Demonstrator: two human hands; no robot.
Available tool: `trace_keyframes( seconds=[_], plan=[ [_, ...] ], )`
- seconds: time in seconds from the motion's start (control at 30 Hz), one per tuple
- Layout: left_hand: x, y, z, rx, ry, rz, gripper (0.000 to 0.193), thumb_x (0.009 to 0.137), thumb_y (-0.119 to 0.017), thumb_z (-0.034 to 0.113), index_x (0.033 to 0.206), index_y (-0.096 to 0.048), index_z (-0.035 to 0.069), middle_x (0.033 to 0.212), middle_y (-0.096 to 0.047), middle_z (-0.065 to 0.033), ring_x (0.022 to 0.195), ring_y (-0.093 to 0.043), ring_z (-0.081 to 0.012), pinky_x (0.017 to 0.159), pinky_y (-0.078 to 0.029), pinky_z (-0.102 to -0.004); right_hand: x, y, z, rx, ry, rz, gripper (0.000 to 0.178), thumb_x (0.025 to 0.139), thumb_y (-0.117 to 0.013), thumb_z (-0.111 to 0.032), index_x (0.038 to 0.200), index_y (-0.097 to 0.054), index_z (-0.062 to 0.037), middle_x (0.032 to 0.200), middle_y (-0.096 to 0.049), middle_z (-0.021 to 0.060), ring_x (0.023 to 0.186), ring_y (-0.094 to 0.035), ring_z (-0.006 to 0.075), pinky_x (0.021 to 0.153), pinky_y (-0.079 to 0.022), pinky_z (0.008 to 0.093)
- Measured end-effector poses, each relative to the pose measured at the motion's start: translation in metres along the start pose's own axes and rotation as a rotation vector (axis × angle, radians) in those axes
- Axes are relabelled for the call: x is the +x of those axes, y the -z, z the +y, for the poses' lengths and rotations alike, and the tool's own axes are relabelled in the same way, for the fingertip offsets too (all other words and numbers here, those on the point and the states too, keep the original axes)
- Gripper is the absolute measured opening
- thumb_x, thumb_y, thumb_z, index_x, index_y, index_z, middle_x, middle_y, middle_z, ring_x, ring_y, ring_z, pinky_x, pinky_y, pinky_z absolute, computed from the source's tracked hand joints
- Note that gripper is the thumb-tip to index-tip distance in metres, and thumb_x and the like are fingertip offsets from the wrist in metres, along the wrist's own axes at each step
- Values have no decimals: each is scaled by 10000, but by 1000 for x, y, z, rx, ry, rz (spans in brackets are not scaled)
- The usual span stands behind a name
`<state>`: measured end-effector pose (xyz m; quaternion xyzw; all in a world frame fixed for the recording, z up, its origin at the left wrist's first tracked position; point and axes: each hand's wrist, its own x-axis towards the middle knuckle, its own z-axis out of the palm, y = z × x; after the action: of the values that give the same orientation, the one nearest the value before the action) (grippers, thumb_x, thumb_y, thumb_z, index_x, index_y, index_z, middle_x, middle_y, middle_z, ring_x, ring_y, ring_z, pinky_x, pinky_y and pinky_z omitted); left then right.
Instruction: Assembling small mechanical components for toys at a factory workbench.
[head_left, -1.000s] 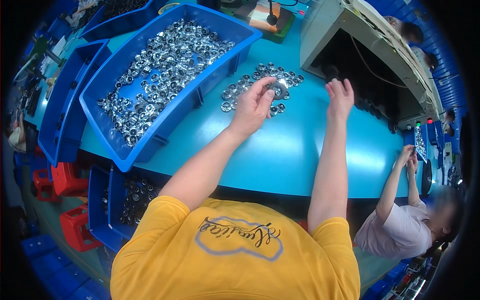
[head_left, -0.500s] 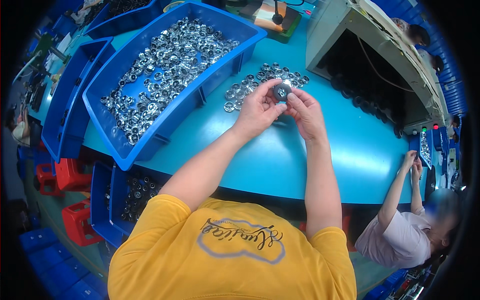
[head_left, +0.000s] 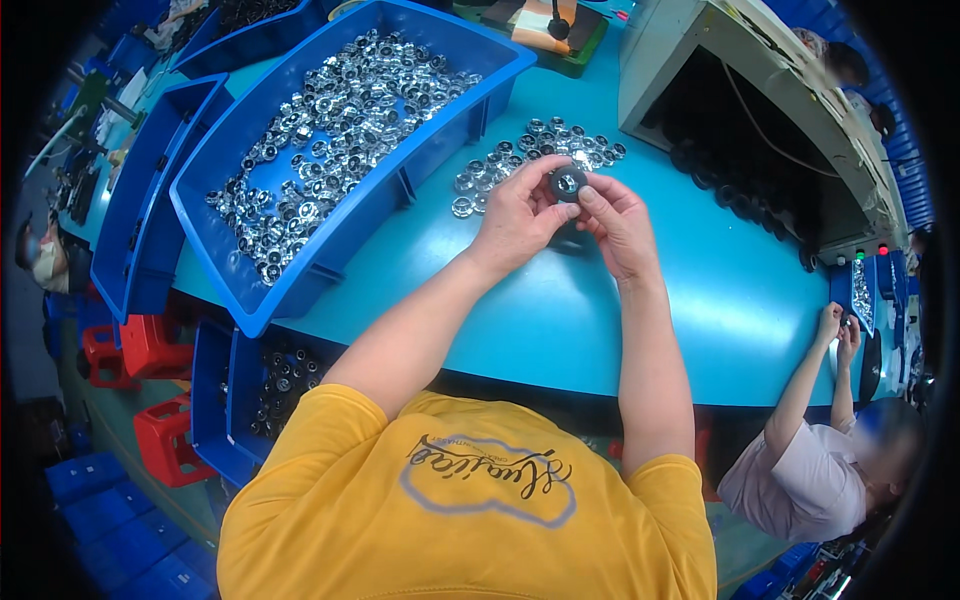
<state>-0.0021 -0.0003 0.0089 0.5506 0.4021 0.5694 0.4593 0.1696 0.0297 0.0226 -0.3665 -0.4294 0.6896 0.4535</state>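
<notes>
Between both hands, over the turquoise table, I hold a small round black part with a shiny centre. My left hand grips its left side, with the thumb under the lower edge. My right hand pinches it from the right, thumb against the rim. Just beyond my fingers lies a loose cluster of clear round parts, some with dark centres. My hands cover the nearest of them.
A big blue bin of clear round parts stands left on the table. At the right is a pale machine housing with a row of black rings along its opening. A co-worker sits at right; red stools stand left.
My hands keep hold of the black part, with hardly any change of grip. The whole view has shifted slightly. The co-worker's hands at right have moved a little.
</notes>
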Motion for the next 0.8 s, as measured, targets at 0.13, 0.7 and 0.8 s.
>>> trace_keyframes(
  seconds=[0.13,0.7,0.8],
  plan=[
    [1,4,3,284,-92,2,556,845,-790,36,1347,-552,28,1082,-620,-39,804,-574,-64,680,-504,-216,0,-1,1,-74,74,1,301,902,-760,-147,1154,-689,1,952,-709,47,785,-621,102,681,-518,253],
    [6,19,2,-1222,370,-328,531,1070,-414,445,1323,-543,-4,1002,-628,-82,827,-578,-161,699,-483,-307,16,30,16,-1362,464,391,324,800,-802,-229,1100,-730,-130,1041,-626,94,1008,-578,312,899,-488,418],
    [6,20,3,-1230,364,-329,574,1065,-421,445,1362,-494,-40,1011,-608,-101,837,-562,-168,671,-477,-296,18,31,17,-1400,418,362,318,792,-806,-239,1083,-735,-132,1041,-634,100,1001,-581,312,886,-492,416]
  ],
)
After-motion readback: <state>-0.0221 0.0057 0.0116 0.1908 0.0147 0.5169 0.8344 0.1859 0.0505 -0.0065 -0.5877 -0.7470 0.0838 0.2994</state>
